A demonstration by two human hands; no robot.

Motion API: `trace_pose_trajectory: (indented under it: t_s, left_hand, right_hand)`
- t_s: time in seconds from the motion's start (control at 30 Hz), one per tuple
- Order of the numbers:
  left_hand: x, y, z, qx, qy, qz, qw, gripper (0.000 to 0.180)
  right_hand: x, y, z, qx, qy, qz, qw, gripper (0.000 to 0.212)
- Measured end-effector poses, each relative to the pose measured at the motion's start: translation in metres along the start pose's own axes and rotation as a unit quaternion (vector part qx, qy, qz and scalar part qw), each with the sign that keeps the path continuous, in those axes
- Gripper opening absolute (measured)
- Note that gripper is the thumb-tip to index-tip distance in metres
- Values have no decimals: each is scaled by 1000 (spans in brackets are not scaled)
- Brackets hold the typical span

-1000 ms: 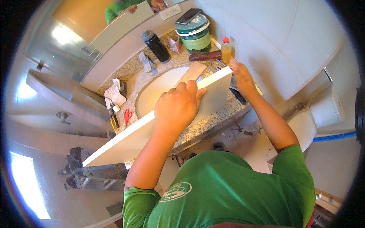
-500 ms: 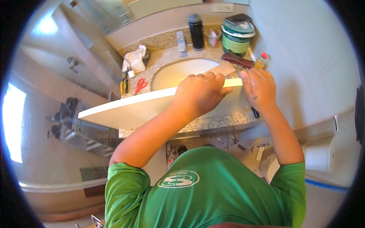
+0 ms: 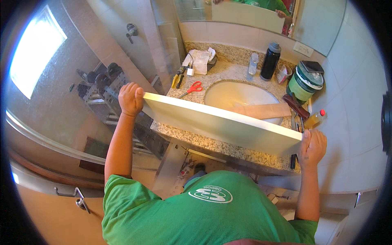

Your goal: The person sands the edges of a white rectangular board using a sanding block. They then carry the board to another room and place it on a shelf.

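Left hand (image 3: 131, 99) and right hand (image 3: 313, 147) clasped a flat white board's (image 3: 220, 125) ends; balance mattered near the speckled-stone counter's (image 3: 204, 143) front edge

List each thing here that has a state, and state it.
White board: held, narrow edge up
Left hand: closed on board's left end
Right hand: closed on board's right end
Black bottle: upright, capped
Red-capped bottle: capped, yellowish liquid inside
Green bucket: lidded
Wooden strip: lying over the sink
Scissors: lying flat
White cloth: crumpled
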State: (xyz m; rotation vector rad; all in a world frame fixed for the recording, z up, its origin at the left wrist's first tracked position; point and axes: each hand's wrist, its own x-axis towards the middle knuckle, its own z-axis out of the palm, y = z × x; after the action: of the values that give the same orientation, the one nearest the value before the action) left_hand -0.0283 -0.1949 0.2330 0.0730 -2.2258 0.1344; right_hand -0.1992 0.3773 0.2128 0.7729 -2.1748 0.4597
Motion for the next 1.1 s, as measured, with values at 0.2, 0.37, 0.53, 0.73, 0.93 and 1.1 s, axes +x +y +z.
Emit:
trace_pose_trajectory:
  t_s: [0.2, 0.37, 0.53, 0.73, 0.93, 1.1]
  left_hand:
    - [-37, -42, 30, 26, 214, -76, 974, 39]
    - [-67, -44, 69, -424, 308, -412, 746, 54]
    - [-91, -50, 91, -420, 322, -520, 671, 77]
    - [-147, -29, 143, -441, 270, -512, 686, 67]
    - [-178, -18, 173, -493, 262, -563, 609, 48]
    - [-156, -16, 155, -525, 264, -477, 653, 38]
  right_hand:
    - [-14, -2, -7, 48, 36, 16, 998, 33]
    - [-44, 13, 10, 225, 152, 310, 911, 44]
    - [-85, 18, 57, 489, 299, 493, 654, 71]
    - [-127, 15, 116, 492, 354, 573, 551, 52]
    - [-136, 2, 145, 549, 374, 562, 493, 34]
    - [-132, -8, 125, 495, 439, 545, 515, 23]
